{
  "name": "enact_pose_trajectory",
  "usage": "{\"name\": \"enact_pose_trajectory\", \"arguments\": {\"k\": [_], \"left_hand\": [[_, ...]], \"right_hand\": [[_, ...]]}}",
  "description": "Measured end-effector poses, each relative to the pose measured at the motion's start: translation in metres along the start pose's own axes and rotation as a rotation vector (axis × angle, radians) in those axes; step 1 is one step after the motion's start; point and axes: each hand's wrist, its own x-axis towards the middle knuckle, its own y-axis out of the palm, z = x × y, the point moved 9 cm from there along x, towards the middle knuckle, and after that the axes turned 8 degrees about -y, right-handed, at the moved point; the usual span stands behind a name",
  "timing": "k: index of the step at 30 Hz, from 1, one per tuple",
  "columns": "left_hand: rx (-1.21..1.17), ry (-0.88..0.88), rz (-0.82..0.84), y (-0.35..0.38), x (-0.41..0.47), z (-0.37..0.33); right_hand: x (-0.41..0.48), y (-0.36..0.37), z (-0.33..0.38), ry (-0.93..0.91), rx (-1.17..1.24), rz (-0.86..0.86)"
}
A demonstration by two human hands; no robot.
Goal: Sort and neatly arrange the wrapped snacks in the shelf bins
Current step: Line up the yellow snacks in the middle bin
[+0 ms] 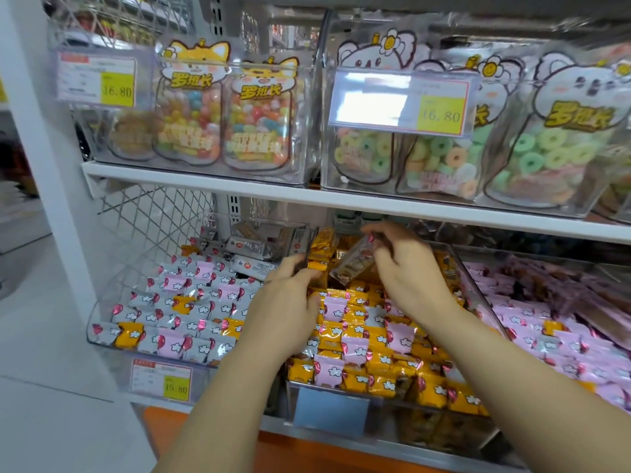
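Note:
Three clear bins sit on the lower shelf. The left bin (102,336) holds mostly grey and pink wrapped snacks, with a few yellow ones mixed in. Yellow snacks (379,367) fill most of the middle bin (476,295), with some pink ones among them. The right bin holds pink snacks (546,332). My right hand (406,268) pinches a clear-wrapped brown snack (351,264) above the back of the middle bin. My left hand (290,295) reaches over the divider between the left and middle bins; its fingertips pinch a small dark-wrapped snack there.
The white upper shelf (307,196) hangs just above my hands and carries clear bins of bagged jelly beans (218,117) and ring gummies (478,141). A wire mesh panel (150,216) closes the left side. Price tags (162,382) hang on the bin fronts.

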Motion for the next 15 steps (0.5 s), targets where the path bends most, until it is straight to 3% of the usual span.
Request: {"name": "enact_pose_trajectory", "arguments": {"k": [7,15], "left_hand": [[0.163,0.097,-0.068,-0.007,0.011,-0.014],[0.743,0.09,0.246,0.03,0.029,-0.017]], "right_hand": [[-0.011,-0.02,-0.011,0.048,-0.017,-0.162],[-0.011,-0.013,-0.023,0.095,-0.054,-0.111]]}}
